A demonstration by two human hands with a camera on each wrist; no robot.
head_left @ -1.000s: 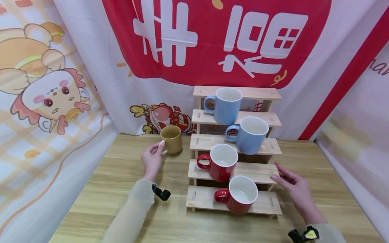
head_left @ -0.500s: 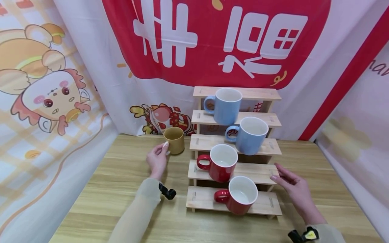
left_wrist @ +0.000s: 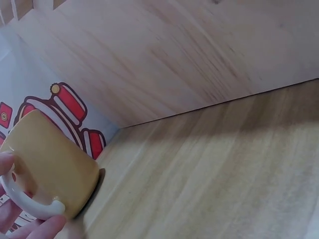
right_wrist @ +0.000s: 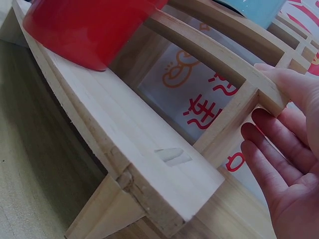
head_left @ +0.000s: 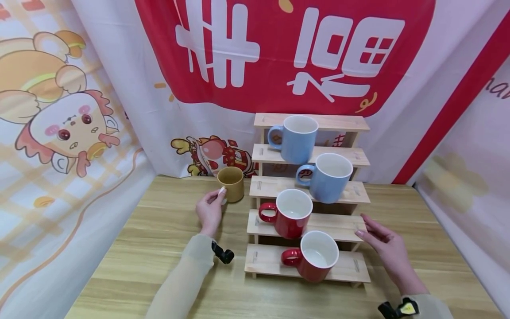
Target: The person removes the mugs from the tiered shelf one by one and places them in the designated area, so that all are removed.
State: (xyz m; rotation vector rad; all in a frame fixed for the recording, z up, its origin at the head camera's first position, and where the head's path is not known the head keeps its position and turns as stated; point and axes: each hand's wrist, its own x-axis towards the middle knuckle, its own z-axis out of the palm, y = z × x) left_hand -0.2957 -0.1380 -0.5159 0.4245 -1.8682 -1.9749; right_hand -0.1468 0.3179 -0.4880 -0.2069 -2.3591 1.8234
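My left hand [head_left: 209, 210] pinches the white handle [left_wrist: 31, 205] of a mustard-yellow mug [head_left: 233, 187]. The mug stands at the back of the table, left of a stepped wooden display rack [head_left: 338, 226]; in the left wrist view its base is at the tabletop, beside the rack's wooden side panel [left_wrist: 164, 55]. On the right, my right hand [head_left: 388, 250] grips the end of one of the rack's steps. The right wrist view has the thumb on top of that board and the fingers below it.
Two light blue mugs [head_left: 299, 144] occupy the upper steps, and two red mugs [head_left: 291, 221] the lower ones; their handles point left. White printed cloth [head_left: 131, 106] with a red panel [head_left: 271, 95] hangs behind. The wood-grain tabletop [head_left: 155, 248] extends left of the rack.
My left hand has moved the yellow mug a short way right, closer to the rack. The right hand and the mugs on the steps stay where they were.
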